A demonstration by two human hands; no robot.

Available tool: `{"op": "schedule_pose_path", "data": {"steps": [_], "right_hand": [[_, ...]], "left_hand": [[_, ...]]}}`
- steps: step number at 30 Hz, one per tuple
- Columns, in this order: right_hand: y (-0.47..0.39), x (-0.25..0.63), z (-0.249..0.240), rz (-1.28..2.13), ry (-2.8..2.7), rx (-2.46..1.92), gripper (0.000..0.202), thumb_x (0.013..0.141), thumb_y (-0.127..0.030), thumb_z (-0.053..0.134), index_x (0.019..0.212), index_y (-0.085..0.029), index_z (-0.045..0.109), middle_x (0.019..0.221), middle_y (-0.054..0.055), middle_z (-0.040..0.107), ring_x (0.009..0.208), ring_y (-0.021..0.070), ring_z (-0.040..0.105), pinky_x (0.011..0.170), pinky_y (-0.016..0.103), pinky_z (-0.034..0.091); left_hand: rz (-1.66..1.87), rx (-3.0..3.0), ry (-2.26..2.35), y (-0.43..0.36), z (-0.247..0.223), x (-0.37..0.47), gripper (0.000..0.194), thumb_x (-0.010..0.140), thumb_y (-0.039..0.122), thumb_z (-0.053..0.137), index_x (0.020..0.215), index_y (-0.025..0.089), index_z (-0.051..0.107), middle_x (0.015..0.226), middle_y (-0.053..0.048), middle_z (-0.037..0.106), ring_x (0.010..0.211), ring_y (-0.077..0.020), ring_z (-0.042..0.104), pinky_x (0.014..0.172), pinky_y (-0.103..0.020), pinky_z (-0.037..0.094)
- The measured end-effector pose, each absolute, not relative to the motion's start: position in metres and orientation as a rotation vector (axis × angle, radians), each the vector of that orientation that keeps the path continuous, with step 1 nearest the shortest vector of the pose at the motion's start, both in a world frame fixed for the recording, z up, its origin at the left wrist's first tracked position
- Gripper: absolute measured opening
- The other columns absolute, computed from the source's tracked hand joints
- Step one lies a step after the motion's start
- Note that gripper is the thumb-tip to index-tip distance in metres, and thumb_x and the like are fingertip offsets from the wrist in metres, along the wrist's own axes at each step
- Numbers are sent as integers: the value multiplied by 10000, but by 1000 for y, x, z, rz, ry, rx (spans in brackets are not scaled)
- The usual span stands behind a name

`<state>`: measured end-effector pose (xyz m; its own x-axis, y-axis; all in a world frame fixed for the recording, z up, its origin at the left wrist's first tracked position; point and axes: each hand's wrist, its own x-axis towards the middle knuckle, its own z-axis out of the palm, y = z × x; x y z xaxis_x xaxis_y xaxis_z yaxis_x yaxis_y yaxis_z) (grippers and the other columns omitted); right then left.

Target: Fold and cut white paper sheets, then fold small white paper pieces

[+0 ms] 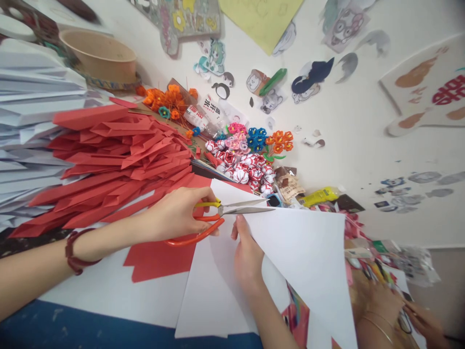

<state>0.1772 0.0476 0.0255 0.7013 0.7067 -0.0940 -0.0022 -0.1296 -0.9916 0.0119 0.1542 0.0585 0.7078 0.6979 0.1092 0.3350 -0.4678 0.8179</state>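
Observation:
My left hand [181, 213], with a dark red bracelet at the wrist, is closed round the scissors [221, 209]. Their orange and yellow handles are in its fingers, and the slightly parted blades point right, at the edge of a white sheet of paper [308, 252]. My right hand [249, 254] is just below the blades and pinches the white paper, thumb uppermost; part of its fingers is hidden. Another white sheet [207, 291] lies below, between the hands. Red paper [160, 261] lies under my left forearm.
Folded red paper strips [127, 160] and white ones [32, 135] are heaped on the left, near a tan bowl [98, 58]. Red-and-white paper flowers [250, 169] and orange flowers [167, 102] stand along the stickered wall [345, 131]. Another person's hand [381, 300] is at the lower right.

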Motion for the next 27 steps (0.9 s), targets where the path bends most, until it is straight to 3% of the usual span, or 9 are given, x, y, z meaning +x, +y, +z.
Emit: {"op": "schedule_pose_path", "data": {"steps": [20,27], "right_hand": [[45,178,25,767,-607,-1612,394,746,-530,712,538,-224,578,592,-15,537,646,153,490,639,286,364],[47,175,29,793,-594,-1638,472,731,-563,703,474,-229,492,544,-30,490,632,148,482,659,281,365]], "left_hand": [[608,2118,782,154,59,11,475,692,607,712,966,228,629,861,20,681,695,-137,578,593,-228,406],[606,2123,805,152,59,13,454,696,596,711,926,216,616,797,32,656,667,-123,552,578,-222,385]]}}
